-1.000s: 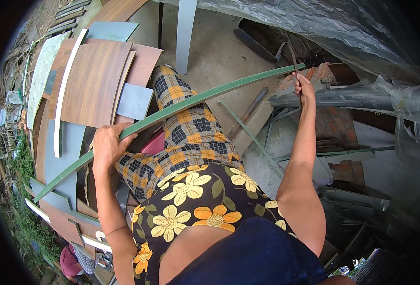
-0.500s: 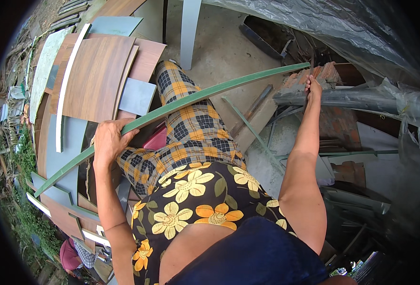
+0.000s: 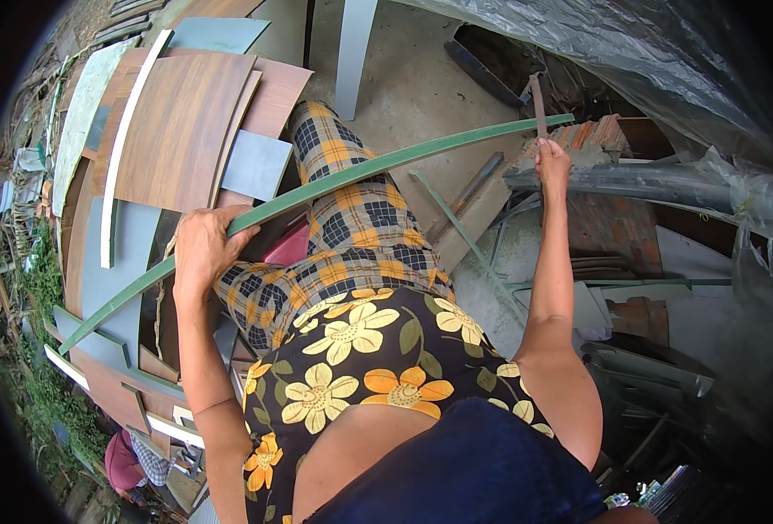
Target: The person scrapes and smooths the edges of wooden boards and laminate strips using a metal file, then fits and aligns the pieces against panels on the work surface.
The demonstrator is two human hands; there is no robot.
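A long green strip (image 3: 334, 182) runs from the lower left, over my checked trousers, to the brick pile at the upper right. My left hand (image 3: 205, 249) is closed around it near its left part, the thumb lying along its edge. At the far end my right hand (image 3: 552, 166) grips a narrow, flat, brownish blade (image 3: 539, 105) like a long knife, its tip pointing up and away. That blade crosses the strip near the strip's far end; I cannot tell whether they touch. The fist hides the tool's handle.
Brown and grey boards (image 3: 181, 131) lie stacked at left, a white strip (image 3: 133, 144) on top. Broken bricks (image 3: 596, 135) and a dark pipe (image 3: 614, 179) lie at right under plastic sheeting (image 3: 666, 61). A black basin (image 3: 483, 65) is beyond. Another person (image 3: 124, 463) is at lower left.
My right hand has moved left and slightly down with the blade, which now shows broader and tilts leftward. My left hand keeps its hold on the green strip.
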